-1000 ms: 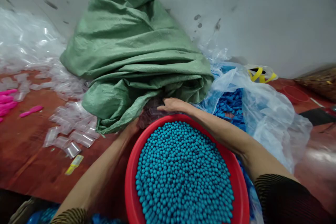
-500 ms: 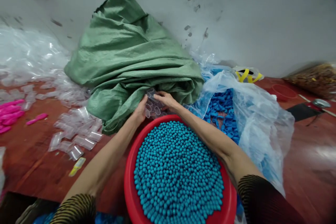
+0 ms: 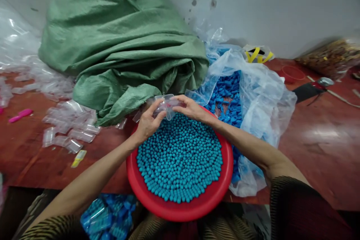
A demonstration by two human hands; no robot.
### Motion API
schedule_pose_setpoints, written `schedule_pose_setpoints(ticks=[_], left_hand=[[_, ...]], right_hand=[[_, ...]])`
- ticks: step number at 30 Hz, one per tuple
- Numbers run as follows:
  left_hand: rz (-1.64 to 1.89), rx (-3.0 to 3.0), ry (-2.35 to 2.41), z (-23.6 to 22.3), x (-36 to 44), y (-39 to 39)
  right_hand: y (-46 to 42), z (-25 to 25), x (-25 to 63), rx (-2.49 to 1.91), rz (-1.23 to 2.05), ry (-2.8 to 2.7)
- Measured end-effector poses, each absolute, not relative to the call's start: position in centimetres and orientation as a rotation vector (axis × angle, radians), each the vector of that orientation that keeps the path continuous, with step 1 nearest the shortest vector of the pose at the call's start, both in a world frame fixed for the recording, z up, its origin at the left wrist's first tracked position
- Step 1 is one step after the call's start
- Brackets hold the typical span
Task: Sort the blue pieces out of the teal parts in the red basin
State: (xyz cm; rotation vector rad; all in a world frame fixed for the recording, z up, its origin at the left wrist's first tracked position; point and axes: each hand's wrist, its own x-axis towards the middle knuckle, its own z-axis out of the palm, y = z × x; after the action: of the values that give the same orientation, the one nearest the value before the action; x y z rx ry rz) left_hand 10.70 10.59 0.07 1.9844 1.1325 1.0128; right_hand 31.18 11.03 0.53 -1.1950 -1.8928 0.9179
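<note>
Above the far rim of a red basin (image 3: 180,213), both my hands hold clear plastic tubes (image 3: 168,107) between them. My left hand (image 3: 150,120) grips the tubes from the left with thumb and fingers. From the right, my right hand (image 3: 191,108) has its thumb and fingers closed on them. How many tubes each hand has cannot be made out. Turquoise beads (image 3: 180,157) fill the basin in a heap. Directly behind my hands lies the loose mouth of a green woven sack (image 3: 123,52).
Clear tubes (image 3: 69,125) and a pink plastic piece (image 3: 21,115) lie at left, near a small yellow-tipped piece (image 3: 78,158). Right of the basin, small blue parts (image 3: 226,95) spill from a translucent bag (image 3: 267,93). Filled blue-capped tubes (image 3: 109,215) sit below the table edge.
My hands have drawn back from the sack's mouth to over the basin's far side, bringing clear tubes with them. The camera view has shifted, showing the basin's near rim and the filled tubes.
</note>
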Motion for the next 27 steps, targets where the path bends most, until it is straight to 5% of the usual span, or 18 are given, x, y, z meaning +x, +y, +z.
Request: schedule_pose_setpoints(ticks=[11, 15, 22, 27], left_hand=[[0.282, 2.439, 1.376, 1.7, 11.5, 10.0], [0.434, 2.436, 1.448, 2.0, 11.8, 8.5], [0.814, 2.430, 1.614, 0.3, 8.8, 3.1], [0.434, 2.564, 1.704, 0.2, 8.6, 0.5]], right_hand=[[6.6, 0.5, 31.2, -1.673, 0.225, -2.511], [3.0, 2.1, 31.8, -1.665, -0.061, -2.355], [-6.3, 1.5, 33.4, -1.323, 0.756, -2.760], [-4.8, 1.4, 32.0, -1.563, 0.531, -2.723]])
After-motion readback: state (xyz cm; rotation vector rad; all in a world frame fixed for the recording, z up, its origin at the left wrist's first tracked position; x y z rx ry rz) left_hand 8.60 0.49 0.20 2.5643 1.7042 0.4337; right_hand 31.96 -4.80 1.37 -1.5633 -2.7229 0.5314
